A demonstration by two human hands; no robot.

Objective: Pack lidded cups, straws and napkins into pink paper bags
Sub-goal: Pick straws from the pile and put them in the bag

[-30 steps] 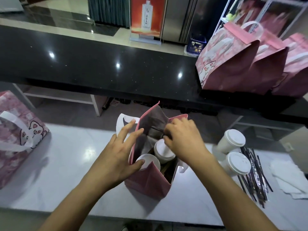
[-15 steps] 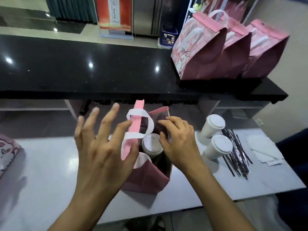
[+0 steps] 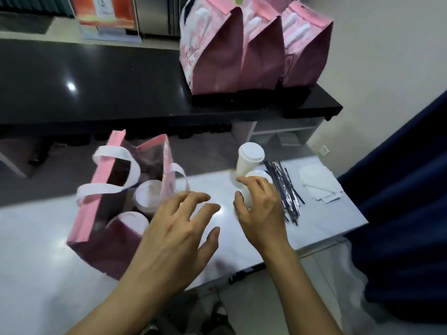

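Both hands have left the open pink paper bag (image 3: 96,240) since half a second ago. It is standing on the white marble counter (image 3: 29,238) with two white-lidded paper cups (image 3: 147,197) inside. The left hand (image 3: 174,235) is hovering with fingers spread, holding nothing. The right hand (image 3: 261,213) is curling around the nearer white lidded cup (image 3: 257,176), beside black wrapped straws (image 3: 285,187) and white napkins (image 3: 316,182).
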